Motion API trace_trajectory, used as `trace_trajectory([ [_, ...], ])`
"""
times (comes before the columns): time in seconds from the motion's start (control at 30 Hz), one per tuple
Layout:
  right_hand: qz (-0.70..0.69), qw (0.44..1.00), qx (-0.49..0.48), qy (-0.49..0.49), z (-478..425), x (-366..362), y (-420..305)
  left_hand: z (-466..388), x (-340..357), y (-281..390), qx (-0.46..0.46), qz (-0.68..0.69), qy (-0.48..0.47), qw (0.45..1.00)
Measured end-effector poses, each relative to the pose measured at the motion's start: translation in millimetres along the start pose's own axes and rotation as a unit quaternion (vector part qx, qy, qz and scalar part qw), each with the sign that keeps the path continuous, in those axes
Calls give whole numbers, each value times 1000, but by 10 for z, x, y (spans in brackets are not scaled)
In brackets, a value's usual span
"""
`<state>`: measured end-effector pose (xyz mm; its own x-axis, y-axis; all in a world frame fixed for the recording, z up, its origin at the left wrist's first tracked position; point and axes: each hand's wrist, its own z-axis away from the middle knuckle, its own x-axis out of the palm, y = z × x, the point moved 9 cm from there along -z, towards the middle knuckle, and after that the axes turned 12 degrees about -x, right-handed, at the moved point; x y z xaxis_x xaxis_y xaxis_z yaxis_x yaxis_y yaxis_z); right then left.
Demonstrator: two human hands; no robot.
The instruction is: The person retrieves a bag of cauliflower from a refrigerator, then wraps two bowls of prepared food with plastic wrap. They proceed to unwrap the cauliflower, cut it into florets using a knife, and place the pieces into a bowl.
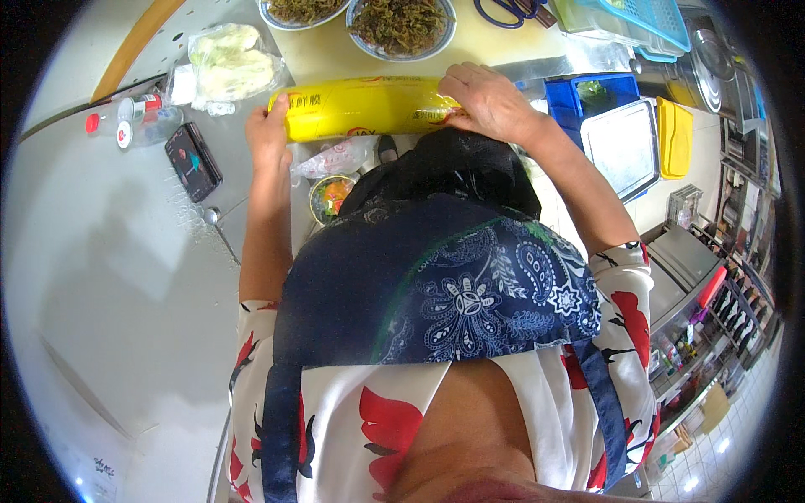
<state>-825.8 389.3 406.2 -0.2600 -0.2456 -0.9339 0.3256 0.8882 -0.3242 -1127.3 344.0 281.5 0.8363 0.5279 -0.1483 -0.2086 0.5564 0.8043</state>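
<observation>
My two hands hold a large roll of cling film in yellow printed wrapping (371, 108) level across the near edge of the yellowish cutting board (302, 56). My left hand (270, 135) grips the roll's left end, thumb on top. Around the right end is my right hand (481, 100), its fingers bent over the film. Just beyond the roll stands a blue-rimmed bowl of dark, curly dried food (397, 28); a second such bowl (302, 9) is cut off by the picture's top edge. The roll hides part of the counter's front edge.
Bagged pale green vegetables (233, 66), plastic bottles (149, 126) and a phone (193, 162) lie at left. Blue-handled scissors (512, 12) rest at the board's far right. Blue crates (566, 104), a metal tray (619, 148) and a yellow container (674, 138) are at right. Below the roll is a food-filled bowl (332, 198).
</observation>
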Motion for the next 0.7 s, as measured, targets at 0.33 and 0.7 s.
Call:
trace_trajectory([
  [0.33,2,992,-38,122,-117,47,102,52,-248,-84,-52,19,-18,998],
  [0.7,-193,945,203,171,-137,112,455,208,-291,-129,-28,29,-23,999],
])
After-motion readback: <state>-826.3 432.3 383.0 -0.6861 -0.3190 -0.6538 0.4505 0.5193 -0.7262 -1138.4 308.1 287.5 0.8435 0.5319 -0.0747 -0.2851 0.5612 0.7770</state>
